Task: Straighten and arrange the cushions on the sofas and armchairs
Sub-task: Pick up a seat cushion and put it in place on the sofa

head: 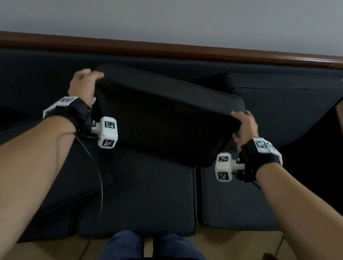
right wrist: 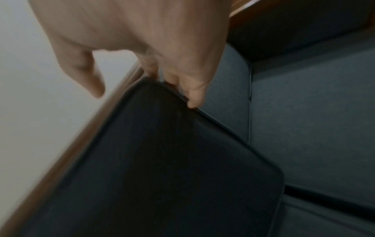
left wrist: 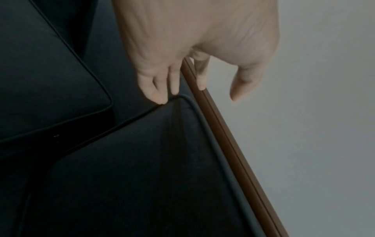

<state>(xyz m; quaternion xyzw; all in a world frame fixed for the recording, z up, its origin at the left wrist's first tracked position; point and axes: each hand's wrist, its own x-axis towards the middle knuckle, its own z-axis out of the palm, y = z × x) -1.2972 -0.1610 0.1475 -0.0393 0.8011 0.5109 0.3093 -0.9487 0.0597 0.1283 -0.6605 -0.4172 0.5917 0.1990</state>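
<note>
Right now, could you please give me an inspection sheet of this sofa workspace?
Surface: dark sofa with a wooden top rail.
Job's things: back cushion lifted and tilted above the seat cushions.
Clutter: nothing seen.
Grip: left hand and right hand each hold a top corner of the back cushion.
Cables: black cable hangs from the left wrist.
Surroundings: grey wall, tan floor.

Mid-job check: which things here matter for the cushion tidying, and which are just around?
In play:
back cushion, tilted, gripped by left hand and right hand
right back cushion
seat cushions
sofa's wooden top rail

Just around:
wall
floor
wrist cable
</note>
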